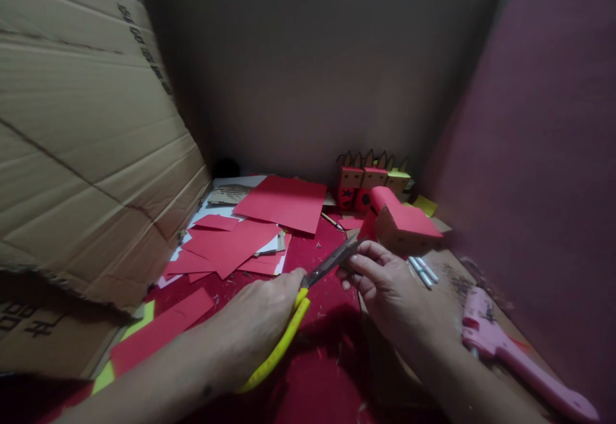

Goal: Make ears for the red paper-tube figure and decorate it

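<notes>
Holding scissors (328, 266) in the left hand (269, 308), with fingers closed around the yellow handles, to the left of the red-topped box (409, 222) and on its near side. Pointing the blades away and rightward, toward the box, with the long axis slanting from the lower left, at the handles, to the upper right, at the tip. Bringing the right hand (389, 283) close to the blade tips, just on the near side of the box, with thumb and fingers drawn narrow; cannot tell whether pinching a small piece or the blades themselves. Seen behind the box and partly left of it, small figures (375, 180); left of it, a pen (333, 221), then red paper (283, 203). Lying nearer than the box, white sticks (422, 271) and, farther right, a pink glue gun (510, 353), with its handle slanting down to the right.
</notes>
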A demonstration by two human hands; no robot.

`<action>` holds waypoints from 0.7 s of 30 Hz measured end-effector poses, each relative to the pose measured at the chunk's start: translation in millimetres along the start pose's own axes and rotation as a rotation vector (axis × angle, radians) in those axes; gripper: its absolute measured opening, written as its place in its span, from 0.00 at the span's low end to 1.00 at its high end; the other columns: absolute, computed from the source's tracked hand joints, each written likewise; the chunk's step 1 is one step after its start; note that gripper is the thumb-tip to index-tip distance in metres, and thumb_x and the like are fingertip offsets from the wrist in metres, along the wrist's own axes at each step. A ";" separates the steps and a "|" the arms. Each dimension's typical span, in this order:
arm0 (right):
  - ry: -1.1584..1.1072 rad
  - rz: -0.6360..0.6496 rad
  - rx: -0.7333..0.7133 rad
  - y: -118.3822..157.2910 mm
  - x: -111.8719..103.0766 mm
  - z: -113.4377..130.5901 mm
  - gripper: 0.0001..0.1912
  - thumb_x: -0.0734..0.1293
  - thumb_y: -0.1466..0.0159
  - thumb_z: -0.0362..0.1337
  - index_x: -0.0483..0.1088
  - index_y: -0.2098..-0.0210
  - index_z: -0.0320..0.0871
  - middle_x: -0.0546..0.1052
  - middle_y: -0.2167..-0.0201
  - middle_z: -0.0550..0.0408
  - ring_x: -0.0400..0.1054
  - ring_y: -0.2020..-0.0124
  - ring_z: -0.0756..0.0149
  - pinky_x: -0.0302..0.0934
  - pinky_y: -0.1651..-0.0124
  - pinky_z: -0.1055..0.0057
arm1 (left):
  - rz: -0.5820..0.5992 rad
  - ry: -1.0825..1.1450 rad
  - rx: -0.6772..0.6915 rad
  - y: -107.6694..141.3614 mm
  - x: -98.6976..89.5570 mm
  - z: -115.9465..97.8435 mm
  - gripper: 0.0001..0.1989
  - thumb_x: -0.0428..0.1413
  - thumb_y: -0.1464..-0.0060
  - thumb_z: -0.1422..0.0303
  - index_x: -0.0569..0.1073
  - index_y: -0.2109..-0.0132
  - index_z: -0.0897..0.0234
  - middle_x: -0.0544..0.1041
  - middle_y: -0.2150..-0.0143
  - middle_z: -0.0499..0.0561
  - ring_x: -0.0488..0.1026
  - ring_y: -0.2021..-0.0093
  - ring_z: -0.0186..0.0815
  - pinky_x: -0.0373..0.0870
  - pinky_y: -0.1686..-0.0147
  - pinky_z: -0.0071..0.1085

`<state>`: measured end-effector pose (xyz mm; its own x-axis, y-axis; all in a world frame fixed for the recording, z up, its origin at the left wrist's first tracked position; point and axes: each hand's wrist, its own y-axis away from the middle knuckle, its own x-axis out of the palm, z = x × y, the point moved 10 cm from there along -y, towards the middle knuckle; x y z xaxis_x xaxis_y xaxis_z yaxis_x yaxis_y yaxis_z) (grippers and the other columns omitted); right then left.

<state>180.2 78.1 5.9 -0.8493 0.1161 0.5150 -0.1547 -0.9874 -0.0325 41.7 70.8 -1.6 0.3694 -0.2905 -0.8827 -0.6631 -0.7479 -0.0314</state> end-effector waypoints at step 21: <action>-0.027 0.028 -0.006 -1.9 0.0 -3.9 0.06 0.73 0.53 0.29 0.72 0.76 0.41 0.75 0.77 0.58 0.69 0.77 0.70 0.59 0.76 0.75 | 0.034 0.063 0.016 -3.3 7.4 6.5 0.04 0.45 0.46 0.68 0.63 0.63 0.61 0.68 0.73 0.45 0.60 0.76 0.31 0.50 0.77 0.27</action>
<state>178.5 80.5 2.6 -0.8392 0.0849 0.5371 -0.1338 -0.9896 -0.0526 42.4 75.0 -11.1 0.3863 -0.3533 -0.8520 -0.6863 -0.7272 -0.0096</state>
